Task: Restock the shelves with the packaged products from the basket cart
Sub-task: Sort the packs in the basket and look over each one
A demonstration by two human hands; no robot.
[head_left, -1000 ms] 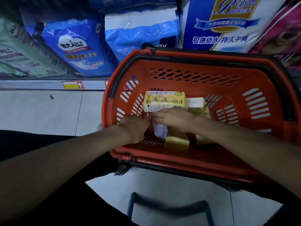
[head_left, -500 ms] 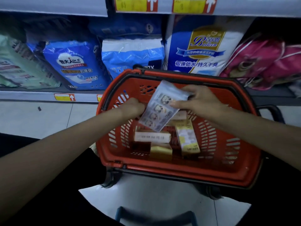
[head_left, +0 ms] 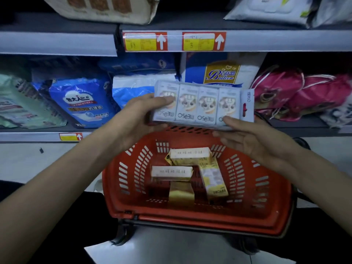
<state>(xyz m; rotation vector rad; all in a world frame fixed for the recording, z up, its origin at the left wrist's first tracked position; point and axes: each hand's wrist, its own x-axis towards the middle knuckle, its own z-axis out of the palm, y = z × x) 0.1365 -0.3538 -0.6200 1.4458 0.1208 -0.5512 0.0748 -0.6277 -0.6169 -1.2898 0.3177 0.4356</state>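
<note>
**Two hands hold a pack (head_left: 202, 105) over the red basket (head_left: 190, 214)**

On the far left, a green bag (head_left: 19, 105) lies on the low shelf (head_left: 28, 136). A blue bag (head_left: 82, 101) stands just beside it.

Next comes the left hand (head_left: 137, 119). Its thumb lies flat on the front of the pack and its fingers go behind it. So this hand pinches the left end.

The pack is long and pale. It has four small packets in a row, each with a little picture on it. It is up in the air, in front of the low shelf and over the far rim of the basket.

Above the pack, two yellow and red price tags (head_left: 145, 41) with white arrows sit on the edge of the top shelf (head_left: 57, 42). Behind the pack stands a big blue and white bag (head_left: 221, 73) with a gold label.

The basket is below the pack. A few yellow boxes (head_left: 190, 156) lie inside it, some flat and one leaning.

The right hand (head_left: 253, 141) is turned palm up. Its thumb presses on the pack's front near the bottom right corner and its fingers lie under it.

On the far right, pink bags (head_left: 297, 92) rest on the low shelf.
</note>
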